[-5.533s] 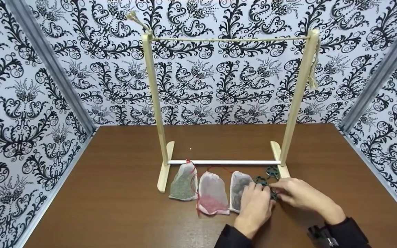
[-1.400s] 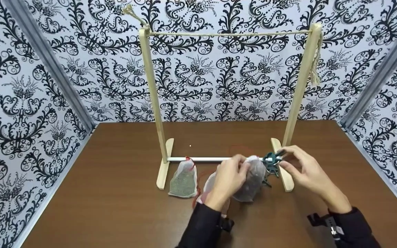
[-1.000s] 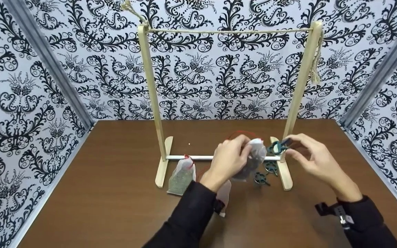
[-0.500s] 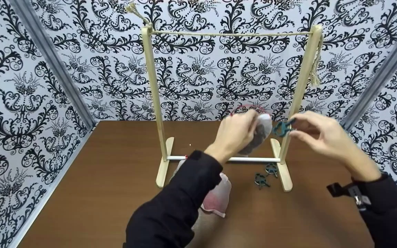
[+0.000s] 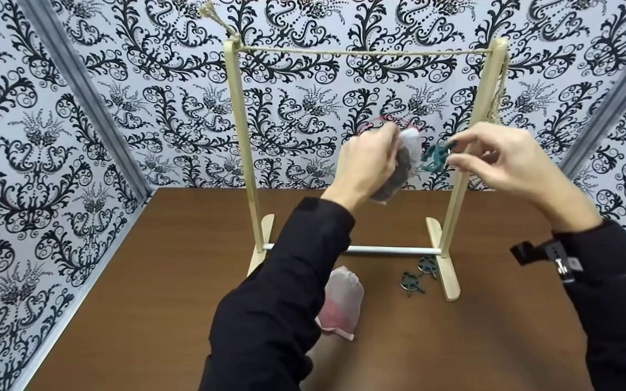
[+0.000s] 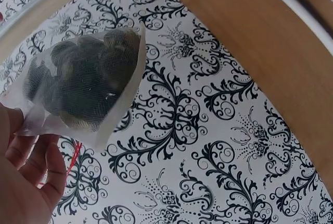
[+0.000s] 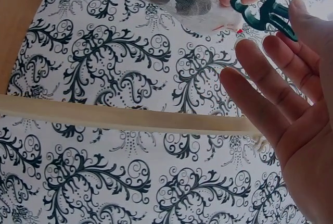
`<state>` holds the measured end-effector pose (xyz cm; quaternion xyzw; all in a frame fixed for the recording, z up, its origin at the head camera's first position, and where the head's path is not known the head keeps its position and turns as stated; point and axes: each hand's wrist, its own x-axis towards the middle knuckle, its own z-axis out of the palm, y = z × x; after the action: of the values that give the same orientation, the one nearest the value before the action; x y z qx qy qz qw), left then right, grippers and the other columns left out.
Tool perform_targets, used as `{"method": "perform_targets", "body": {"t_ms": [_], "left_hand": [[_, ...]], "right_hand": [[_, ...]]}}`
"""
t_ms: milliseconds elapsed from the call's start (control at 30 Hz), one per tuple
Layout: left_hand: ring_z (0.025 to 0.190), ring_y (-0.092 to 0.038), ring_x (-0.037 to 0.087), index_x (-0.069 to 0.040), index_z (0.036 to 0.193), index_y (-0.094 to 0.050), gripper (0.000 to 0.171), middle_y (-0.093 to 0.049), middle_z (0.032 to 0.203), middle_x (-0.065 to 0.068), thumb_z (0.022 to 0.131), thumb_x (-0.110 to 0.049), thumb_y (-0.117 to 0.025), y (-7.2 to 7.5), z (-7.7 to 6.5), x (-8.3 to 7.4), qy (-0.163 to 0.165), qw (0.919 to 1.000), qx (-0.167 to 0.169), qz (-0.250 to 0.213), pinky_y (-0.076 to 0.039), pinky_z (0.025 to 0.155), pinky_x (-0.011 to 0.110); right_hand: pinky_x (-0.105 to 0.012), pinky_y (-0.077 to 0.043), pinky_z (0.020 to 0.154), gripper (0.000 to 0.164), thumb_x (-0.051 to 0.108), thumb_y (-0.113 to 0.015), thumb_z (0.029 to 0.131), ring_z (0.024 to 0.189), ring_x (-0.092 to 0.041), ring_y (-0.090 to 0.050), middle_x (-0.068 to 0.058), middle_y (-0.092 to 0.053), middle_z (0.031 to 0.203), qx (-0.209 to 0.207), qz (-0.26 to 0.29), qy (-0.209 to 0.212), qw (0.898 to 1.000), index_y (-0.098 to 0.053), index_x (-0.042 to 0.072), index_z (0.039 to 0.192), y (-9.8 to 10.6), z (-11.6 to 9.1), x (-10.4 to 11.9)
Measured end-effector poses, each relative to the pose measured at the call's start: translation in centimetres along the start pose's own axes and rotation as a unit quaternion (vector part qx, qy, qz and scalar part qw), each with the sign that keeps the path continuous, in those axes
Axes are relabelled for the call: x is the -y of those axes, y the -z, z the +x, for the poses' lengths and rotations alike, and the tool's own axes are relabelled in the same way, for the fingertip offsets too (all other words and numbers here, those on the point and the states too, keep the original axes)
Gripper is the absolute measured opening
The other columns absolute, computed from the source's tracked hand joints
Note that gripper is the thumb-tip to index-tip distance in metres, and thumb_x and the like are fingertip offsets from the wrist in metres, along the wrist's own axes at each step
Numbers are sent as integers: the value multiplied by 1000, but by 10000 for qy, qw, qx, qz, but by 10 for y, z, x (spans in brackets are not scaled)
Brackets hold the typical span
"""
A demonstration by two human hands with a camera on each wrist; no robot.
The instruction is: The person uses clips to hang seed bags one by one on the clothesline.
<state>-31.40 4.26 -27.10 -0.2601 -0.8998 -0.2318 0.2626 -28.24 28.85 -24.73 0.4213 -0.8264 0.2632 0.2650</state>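
Note:
My left hand [image 5: 364, 165] pinches a white mesh drawstring bag [image 5: 400, 168] by its gathered top, in the air between the posts of a wooden stand. Dark round pieces fill the bag [image 6: 86, 81] in the left wrist view, and its red string [image 6: 74, 156] trails by the fingers. Just right of it, my right hand [image 5: 508, 160] holds a green plastic clip [image 5: 436, 157] between thumb and forefinger. In the right wrist view the clip [image 7: 263, 10] overlaps the bag's top, with the other fingers spread loosely. Above both hands runs a rope [image 5: 362, 52].
The stand's left post [image 5: 243, 141] and right post [image 5: 457, 212] carry the rope, with a white rod [image 5: 394, 250] low between them. On the table lie a mesh bag with pink contents [image 5: 343, 304] and two more green clips [image 5: 411, 282]. My left sleeve [image 5: 275, 304] hides the table's left-centre part.
Both hands came up from the table with the dark-filled bag and a green clip, rising toward the rope. The left sleeve now covers the green-filled bag.

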Motion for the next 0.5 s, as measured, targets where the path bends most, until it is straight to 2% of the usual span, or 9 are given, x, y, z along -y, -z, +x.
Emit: {"method": "perform_targets", "body": {"t_ms": [133,300,367,500], "left_hand": [[81,-72,18,-11,113,-66,21,-75,101,5,107,-26,-52,3,9,-3,86,9999,-100,85,-57,69,26],[80,-71,17,-11,115,-66,22,-75,101,5,107,-26,-52,15,23,-14,87,9997,-207,64,-56,67,24],[80,-71,16,-11,116,-66,22,-75,102,4,107,-26,-52,21,30,-19,206,9993,-296,20,-56,67,23],[80,-70,12,-14,114,-68,20,-75,104,0,106,-26,-55,27,41,-30,735,9960,-438,-245,-54,68,19]], "right_hand": [[-11,-49,56,24,-9,-80,80,63,-1,-61,-8,-71,80,-182,-131,139,9997,-72,-4,102,6,8,-1],[-9,-48,55,12,-5,-76,86,62,2,-60,-12,-72,81,-640,-283,142,9975,-71,-7,97,14,16,2],[-8,-47,55,10,-3,-73,89,62,3,-59,-13,-72,82,-809,-335,42,9961,-71,-8,97,17,21,3],[-7,-47,58,13,0,-70,93,64,6,-59,-16,-71,87,-1099,-417,-160,9929,-70,-10,100,23,34,5]]}}
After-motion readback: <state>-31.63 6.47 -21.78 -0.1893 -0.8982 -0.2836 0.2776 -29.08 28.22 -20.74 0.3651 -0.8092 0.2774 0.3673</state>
